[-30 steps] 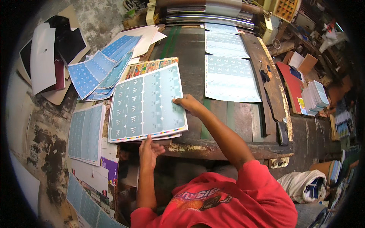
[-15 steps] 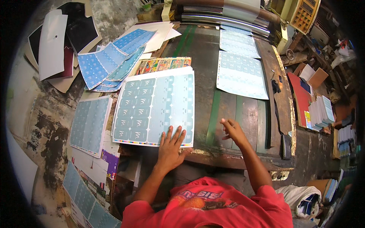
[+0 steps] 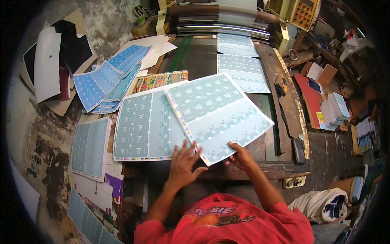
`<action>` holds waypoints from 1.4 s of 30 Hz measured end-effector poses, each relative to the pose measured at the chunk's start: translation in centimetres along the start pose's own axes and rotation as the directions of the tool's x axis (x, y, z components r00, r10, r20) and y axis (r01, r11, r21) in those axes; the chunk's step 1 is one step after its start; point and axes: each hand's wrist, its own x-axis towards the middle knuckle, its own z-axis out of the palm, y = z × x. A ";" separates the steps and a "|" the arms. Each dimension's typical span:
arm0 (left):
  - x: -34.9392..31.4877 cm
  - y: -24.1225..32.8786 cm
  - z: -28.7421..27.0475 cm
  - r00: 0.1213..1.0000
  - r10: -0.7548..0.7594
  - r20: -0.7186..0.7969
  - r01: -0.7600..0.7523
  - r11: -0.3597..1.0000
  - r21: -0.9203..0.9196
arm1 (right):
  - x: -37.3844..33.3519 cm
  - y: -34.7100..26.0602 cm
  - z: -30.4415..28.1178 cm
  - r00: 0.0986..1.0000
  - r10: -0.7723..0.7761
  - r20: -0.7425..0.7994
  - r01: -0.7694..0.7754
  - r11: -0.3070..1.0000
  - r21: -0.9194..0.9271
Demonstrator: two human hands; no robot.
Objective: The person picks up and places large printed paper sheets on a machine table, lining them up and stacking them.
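Note:
A light blue printed sheet (image 3: 219,114) is turned at an angle over the machine bed, partly covering the stack beside it. My right hand (image 3: 240,157) pinches its near edge, thumb on top and fingers below. My left hand (image 3: 183,166) lies with fingers spread at the near edge of the stack of printed sheets (image 3: 140,124), its fingertips next to the turned sheet's lower left corner. Whether those fingertips touch that corner, I cannot tell. Further ahead, two printed sheets (image 3: 243,73) lie in a row on the dark bed, leading up to metal rollers (image 3: 221,29).
Blue printed sheets (image 3: 99,83) fan out at the far left, and another stack (image 3: 90,148) sits left of mine. A worn wooden rail (image 3: 290,110) edges the bed's right side. A button panel (image 3: 304,14) stands far right, above bundled cards (image 3: 336,110).
My right hand, empty over the bed before, now holds a sheet turned clockwise across the stack's right side. My left hand stays near the stack's edge. The whole view has shifted a little.

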 end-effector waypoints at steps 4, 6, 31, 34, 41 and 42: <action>-0.2 -2.4 -0.5 0.986 -0.162 0.049 0.152 0.973 0.174 | 0.3 1.9 -2.1 0.992 0.057 -0.113 -0.036 0.983 0.179; -1.1 -3.3 0.5 0.984 -0.163 0.067 0.147 0.968 0.204 | 1.1 2.9 -3.0 0.992 0.055 -0.117 -0.035 0.985 0.169; -0.6 -4.4 1.8 0.672 -0.737 0.070 0.254 0.142 -0.957 | 14.9 -2.8 -8.0 0.919 -0.092 -0.383 0.241 0.900 0.363; -0.1 -2.5 0.7 0.833 -0.509 -0.218 0.343 0.783 -0.518 | 12.9 -2.9 -7.4 0.947 -0.125 -0.297 0.221 0.922 0.317; -0.9 1.0 -0.5 0.995 0.014 0.094 0.019 0.940 -0.341 | -0.1 -1.3 -1.6 0.948 0.056 0.313 -0.036 0.997 -0.070; -0.7 1.3 -0.5 0.993 0.054 0.110 -0.020 0.958 -0.286 | -1.2 -1.4 -0.9 0.971 0.034 0.236 -0.006 0.993 -0.119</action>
